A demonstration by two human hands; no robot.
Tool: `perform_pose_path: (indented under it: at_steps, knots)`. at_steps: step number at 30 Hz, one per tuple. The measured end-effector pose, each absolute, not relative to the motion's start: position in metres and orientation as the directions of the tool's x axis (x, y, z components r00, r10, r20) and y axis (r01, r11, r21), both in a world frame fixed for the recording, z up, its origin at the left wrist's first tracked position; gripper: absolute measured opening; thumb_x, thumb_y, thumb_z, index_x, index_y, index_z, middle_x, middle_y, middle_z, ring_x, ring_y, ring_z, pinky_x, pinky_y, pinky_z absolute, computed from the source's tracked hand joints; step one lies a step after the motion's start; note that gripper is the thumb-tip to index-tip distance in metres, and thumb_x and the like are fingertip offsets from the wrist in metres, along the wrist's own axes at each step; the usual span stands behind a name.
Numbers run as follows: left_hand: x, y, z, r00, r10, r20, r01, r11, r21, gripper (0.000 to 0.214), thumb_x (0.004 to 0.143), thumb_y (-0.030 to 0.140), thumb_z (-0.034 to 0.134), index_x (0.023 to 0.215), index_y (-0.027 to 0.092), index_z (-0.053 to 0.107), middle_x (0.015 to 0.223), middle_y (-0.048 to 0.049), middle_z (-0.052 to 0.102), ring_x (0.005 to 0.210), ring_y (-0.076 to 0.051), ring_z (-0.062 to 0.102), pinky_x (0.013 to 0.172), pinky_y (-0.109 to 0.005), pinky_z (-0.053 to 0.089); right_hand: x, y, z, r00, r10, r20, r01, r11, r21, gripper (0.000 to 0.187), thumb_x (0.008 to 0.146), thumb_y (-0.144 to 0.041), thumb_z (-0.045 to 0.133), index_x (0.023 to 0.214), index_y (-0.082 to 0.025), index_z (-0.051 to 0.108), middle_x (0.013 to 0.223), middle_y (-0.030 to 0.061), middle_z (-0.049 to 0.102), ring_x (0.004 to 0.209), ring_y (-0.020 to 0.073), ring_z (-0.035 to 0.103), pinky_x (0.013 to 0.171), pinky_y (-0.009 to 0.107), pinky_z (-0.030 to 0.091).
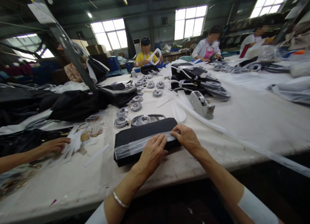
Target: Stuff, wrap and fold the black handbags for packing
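A black box-shaped piece (145,131), perhaps a bag, lies at the table's front edge. Along its front face runs a whitish translucent wrapping strip (133,147). My left hand (155,149) rests on that strip with its fingers stretched out flat. At the right end, the thumb and fingers of my right hand (187,138) pinch the strip against the black piece. Just behind the piece lies a coiled strap (142,120) in clear wrapping. The underside of the black piece is hidden.
Several wrapped strap coils (136,106) lie beyond. A grey tape dispenser (202,104) stands to the right, near stacked black bags (186,72). At left, another person's hand (56,145) touches white strips (74,141). A metal post (75,61) rises left. Other people sit across the table.
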State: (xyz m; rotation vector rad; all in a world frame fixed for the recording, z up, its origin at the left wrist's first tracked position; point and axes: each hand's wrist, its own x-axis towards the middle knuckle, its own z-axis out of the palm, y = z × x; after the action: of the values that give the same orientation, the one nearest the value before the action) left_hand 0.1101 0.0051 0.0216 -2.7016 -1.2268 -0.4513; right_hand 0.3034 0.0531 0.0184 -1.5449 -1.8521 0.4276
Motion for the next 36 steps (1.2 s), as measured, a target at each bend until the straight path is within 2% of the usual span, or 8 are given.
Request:
perform_pose_path:
  at_steps: [7,11,14,17,20,24,32,36]
  knots:
    - [0.111,0.01,-0.004,0.567,0.75,0.341,0.811,-0.582,-0.068,0.062,0.088,0.035,0.06,0.144,0.025,0.037,0.149,-0.0095,0.041,0.135,-0.029,0.04,0.111,-0.052,0.032,0.339,0.058,0.01,0.179,0.969,0.172,0.452,0.074,-0.889,0.029,0.071,-0.034,0.065,0.095,-0.018,0.065,0.077,0.0005,0.065,0.059,0.0152,0.055,0.06,0.029,0.046]
    - [0.113,0.007,-0.006,0.561,0.751,0.348,0.817,-0.571,-0.087,0.065,0.088,0.038,0.059,0.146,0.027,0.034,0.151,-0.009,0.038,0.137,-0.03,0.037,0.112,-0.054,0.03,0.337,0.037,0.026,0.317,0.852,0.417,0.543,0.198,-0.816,0.022,0.083,-0.036,0.059,0.094,-0.019,0.066,0.085,0.0051,0.068,0.067,0.0179,0.059,0.068,0.033,0.05]
    - [0.113,0.008,-0.011,0.561,0.741,0.37,0.817,-0.568,-0.101,0.058,0.09,0.037,0.055,0.145,0.025,0.037,0.15,-0.0094,0.039,0.137,-0.03,0.036,0.112,-0.055,0.03,0.306,0.016,0.033,-0.033,0.807,0.59,0.573,0.499,-0.65,0.025,0.095,-0.033,0.047,0.103,-0.022,0.068,0.101,0.0073,0.07,0.094,0.0214,0.064,0.088,0.036,0.05]
    - [0.113,0.01,-0.013,0.566,0.728,0.387,0.813,-0.571,-0.115,0.047,0.095,0.032,0.046,0.14,0.022,0.045,0.144,-0.0098,0.048,0.135,-0.028,0.04,0.112,-0.052,0.031,0.28,0.009,0.019,-0.431,0.703,0.566,0.566,0.699,-0.437,0.04,0.097,-0.036,0.045,0.133,-0.022,0.053,0.133,0.0087,0.059,0.125,0.0239,0.051,0.109,0.044,0.038]
    - [0.114,0.01,-0.01,0.558,0.736,0.383,0.82,-0.561,-0.117,0.047,0.095,0.032,0.045,0.141,0.024,0.044,0.145,-0.0085,0.047,0.134,-0.028,0.042,0.112,-0.052,0.032,0.29,0.018,-0.005,-0.476,0.708,0.521,0.683,0.671,-0.289,0.058,0.095,-0.046,0.049,0.144,-0.017,0.04,0.147,0.0123,0.044,0.139,0.0278,0.034,0.115,0.052,0.026]
    - [0.115,0.008,-0.007,0.544,0.746,0.383,0.828,-0.552,-0.102,0.056,0.09,0.035,0.054,0.144,0.027,0.039,0.149,-0.0073,0.041,0.135,-0.03,0.04,0.111,-0.054,0.031,0.346,0.036,-0.016,-0.323,0.804,0.5,0.787,0.521,-0.329,0.047,0.097,-0.042,0.043,0.136,-0.017,0.051,0.14,0.0131,0.053,0.135,0.028,0.041,0.113,0.054,0.028]
    - [0.113,0.01,-0.011,0.545,0.712,0.443,0.824,-0.553,-0.124,0.052,0.09,0.031,0.053,0.141,0.03,0.044,0.147,-0.0051,0.045,0.132,-0.029,0.045,0.11,-0.051,0.033,0.456,0.084,0.042,0.466,0.791,0.397,0.618,0.03,-0.785,0.038,0.087,-0.045,0.05,0.107,-0.018,0.069,0.11,0.0095,0.071,0.103,0.0255,0.062,0.093,0.036,0.045]
    - [0.111,0.013,-0.014,0.552,0.673,0.492,0.817,-0.555,-0.158,0.053,0.088,0.028,0.053,0.14,0.031,0.045,0.146,-0.0043,0.046,0.131,-0.028,0.046,0.11,-0.049,0.033,0.492,0.13,0.053,0.552,0.796,0.251,0.545,-0.117,-0.83,0.037,0.084,-0.042,0.055,0.102,-0.013,0.069,0.101,0.0111,0.072,0.096,0.0245,0.063,0.086,0.035,0.047]
